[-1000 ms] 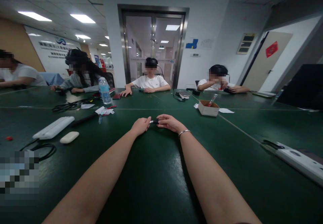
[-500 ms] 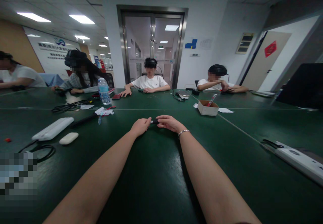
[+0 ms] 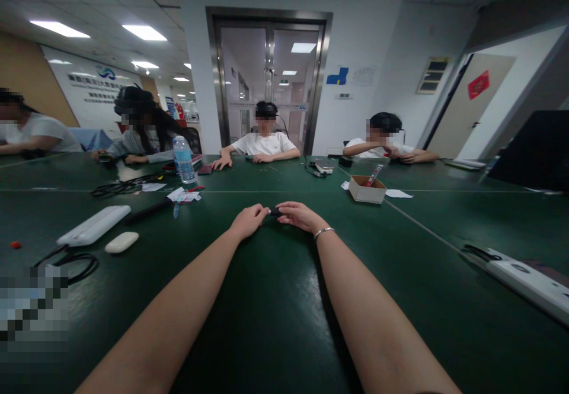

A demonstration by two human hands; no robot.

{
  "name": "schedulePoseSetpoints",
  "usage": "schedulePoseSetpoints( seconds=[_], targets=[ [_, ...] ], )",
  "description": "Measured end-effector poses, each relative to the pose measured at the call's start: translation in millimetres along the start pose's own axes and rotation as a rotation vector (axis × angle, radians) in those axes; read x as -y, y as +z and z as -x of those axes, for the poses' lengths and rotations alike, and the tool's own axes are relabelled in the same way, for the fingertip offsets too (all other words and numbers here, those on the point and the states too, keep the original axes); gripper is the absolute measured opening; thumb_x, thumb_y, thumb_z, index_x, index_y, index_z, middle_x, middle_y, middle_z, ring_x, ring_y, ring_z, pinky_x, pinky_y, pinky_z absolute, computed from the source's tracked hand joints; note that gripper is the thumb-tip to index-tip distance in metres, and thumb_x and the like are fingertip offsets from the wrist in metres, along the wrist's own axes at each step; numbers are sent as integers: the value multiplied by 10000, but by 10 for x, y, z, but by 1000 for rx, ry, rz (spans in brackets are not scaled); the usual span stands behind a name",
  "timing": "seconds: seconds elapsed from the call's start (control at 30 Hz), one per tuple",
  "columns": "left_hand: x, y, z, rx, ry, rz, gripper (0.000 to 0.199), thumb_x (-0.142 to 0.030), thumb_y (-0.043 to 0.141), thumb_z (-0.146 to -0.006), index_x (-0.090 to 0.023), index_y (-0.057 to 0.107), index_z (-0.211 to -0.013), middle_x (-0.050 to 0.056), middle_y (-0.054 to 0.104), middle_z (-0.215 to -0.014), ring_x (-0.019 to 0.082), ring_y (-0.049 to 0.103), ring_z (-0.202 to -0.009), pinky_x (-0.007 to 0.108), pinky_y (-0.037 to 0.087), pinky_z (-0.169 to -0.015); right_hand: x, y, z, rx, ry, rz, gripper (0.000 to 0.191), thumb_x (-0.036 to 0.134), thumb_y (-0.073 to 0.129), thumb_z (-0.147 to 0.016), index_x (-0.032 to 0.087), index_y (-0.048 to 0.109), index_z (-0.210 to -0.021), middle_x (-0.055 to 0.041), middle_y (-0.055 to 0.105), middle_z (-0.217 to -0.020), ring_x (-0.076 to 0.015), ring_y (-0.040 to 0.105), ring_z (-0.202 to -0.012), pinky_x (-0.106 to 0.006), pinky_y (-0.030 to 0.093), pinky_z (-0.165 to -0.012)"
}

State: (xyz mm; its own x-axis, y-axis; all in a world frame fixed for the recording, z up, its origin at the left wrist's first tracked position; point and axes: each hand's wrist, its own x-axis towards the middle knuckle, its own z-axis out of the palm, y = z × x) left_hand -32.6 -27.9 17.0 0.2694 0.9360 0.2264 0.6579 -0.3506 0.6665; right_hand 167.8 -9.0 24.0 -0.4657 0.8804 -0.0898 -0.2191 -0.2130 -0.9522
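A small black stick-like thing [image 3: 274,211] with a silvery end spans the gap between my two hands, just above or on the green table [image 3: 267,299]; its exact kind cannot be made out. My left hand [image 3: 249,221] pinches the silvery end, its fingers bent round and hiding most of it. From the other side my right hand [image 3: 300,216], with a silver bracelet on the wrist, grips the black end between thumb and fingertips.
Left of my arms lie a white power bank [image 3: 94,226], a white oval case [image 3: 122,242] and black cables. A water bottle [image 3: 184,163] and a small open box [image 3: 367,189] stand farther off. A power strip [image 3: 528,278] lies right. Several people sit across the table.
My left fingertips have shifted slightly right and up, toward my right hand. Less of the silvery part shows between the hands now. My right hand looks nearly still.
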Motion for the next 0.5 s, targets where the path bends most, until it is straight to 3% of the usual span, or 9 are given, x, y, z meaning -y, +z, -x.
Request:
schedulePoseSetpoints(
  seconds=[0.3,0.5],
  targets=[
    [59,37,-40,-4,14,65,353,-512,431,-780,-193,540,-885,0,589,-704,147,526,-645,254,379,-613,-22,-13,-24,0,-12,13,140,23,600,-797,65,600,-931,-108,646,-811,-136,652,-615,-198,566,-586],
    [62,31,-66,-40,53,-30,503,-538,273,-830,-173,602,-721,53,569,-803,183,516,-767,291,371,-725,-23,-25,-27,20,-9,16,144,25,613,-790,63,599,-928,-115,647,-830,-137,654,-628,-206,569,-608]
  ],
)
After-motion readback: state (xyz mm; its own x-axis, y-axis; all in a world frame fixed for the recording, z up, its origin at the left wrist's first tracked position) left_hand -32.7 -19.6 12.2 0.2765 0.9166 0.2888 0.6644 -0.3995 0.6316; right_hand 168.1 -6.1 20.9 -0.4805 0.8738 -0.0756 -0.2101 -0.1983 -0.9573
